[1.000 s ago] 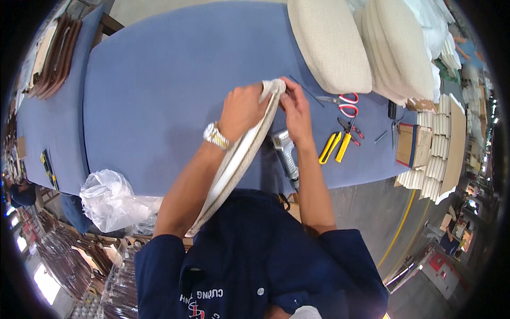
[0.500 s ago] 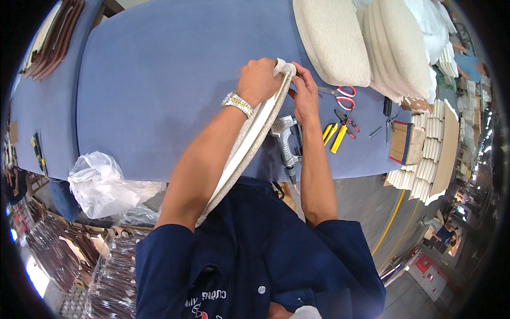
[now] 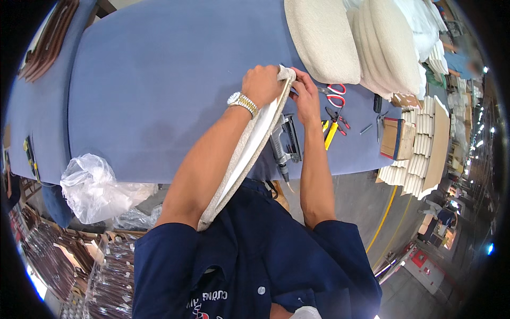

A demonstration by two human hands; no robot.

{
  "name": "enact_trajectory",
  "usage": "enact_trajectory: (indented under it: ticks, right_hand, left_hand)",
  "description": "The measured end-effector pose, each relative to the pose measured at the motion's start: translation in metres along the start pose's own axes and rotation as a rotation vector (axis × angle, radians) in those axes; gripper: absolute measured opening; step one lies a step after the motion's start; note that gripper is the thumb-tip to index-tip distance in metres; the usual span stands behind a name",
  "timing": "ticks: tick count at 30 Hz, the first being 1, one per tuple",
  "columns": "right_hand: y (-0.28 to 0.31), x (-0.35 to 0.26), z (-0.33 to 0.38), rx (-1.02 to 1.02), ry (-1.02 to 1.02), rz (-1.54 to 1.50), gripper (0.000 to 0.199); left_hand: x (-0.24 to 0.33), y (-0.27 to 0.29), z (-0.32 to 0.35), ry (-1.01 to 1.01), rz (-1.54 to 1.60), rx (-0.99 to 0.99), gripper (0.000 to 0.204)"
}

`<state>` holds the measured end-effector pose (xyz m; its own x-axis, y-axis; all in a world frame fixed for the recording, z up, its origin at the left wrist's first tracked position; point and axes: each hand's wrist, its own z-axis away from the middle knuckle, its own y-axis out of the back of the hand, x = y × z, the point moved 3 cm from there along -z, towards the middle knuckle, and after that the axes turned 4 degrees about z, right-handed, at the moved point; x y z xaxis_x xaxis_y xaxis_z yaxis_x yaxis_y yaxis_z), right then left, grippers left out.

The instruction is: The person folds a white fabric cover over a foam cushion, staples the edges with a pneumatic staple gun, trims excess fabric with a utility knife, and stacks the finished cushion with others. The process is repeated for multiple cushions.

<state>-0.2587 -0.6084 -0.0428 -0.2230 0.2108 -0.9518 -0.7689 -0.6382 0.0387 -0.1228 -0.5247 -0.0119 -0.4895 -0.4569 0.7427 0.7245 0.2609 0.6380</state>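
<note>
A long beige fabric-covered pad (image 3: pixel 254 144) with a white inner side stands on edge, slanting from my waist to the middle of the table. My left hand (image 3: pixel 262 86), with a metal watch on its wrist, is closed on the fabric at the pad's far end. From the other side, my right hand (image 3: pixel 306 98) pinches the same end, its fingertips partly hidden by the fabric. Beside the pad, under my right forearm, a grey staple gun (image 3: pixel 281 151) lies on the table with its hose toward me.
To the right lie red-handled scissors (image 3: pixel 333 97), yellow-handled pliers (image 3: pixel 331 134) and a cardboard box (image 3: pixel 398 139). Several beige pads (image 3: pixel 324 42) are piled at the far right of the blue table (image 3: pixel 154 80). A clear plastic bag (image 3: pixel 93 186) hangs at its near left edge.
Both hands keep their hold on the pad's far end, with slight shifts of the fingers. The staple gun has tipped more onto its side. The whole view has shifted slightly.
</note>
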Motion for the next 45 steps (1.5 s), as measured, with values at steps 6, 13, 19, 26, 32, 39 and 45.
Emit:
enact_trajectory:
  ticks: [6,13,19,26,32,39,45]
  right_hand:
    - [0.004,0.002,-0.017,0.007,-0.015,0.014,0.038]
    - [0.007,0.004,-0.018,0.029,-0.028,0.015,0.038]
    - [0.013,0.006,-0.009,-0.013,-0.031,0.001,0.039]
    - [-0.008,-0.002,0.005,-0.051,0.032,-0.083,0.040]
    - [-0.022,-0.006,0.005,-0.073,0.147,0.008,0.041]
    - [-0.034,-0.017,-0.004,-0.093,0.259,0.227,0.043]
    - [-0.035,-0.020,-0.006,-0.037,0.328,0.286,0.043]
  left_hand:
    - [0.000,0.004,-0.017,0.044,-0.024,0.040,0.027]
    - [0.005,0.000,-0.018,0.033,-0.022,0.023,0.026]
    - [0.001,-0.001,-0.012,-0.063,0.068,-0.088,0.032]
    - [-0.026,0.028,-0.002,-0.150,0.408,-0.243,0.042]
    - [-0.040,0.034,0.001,-0.128,0.459,-0.123,0.037]
    - [-0.037,0.043,0.006,-0.107,0.191,0.022,0.029]
    - [-0.031,0.047,0.017,-0.212,0.128,0.039,0.030]
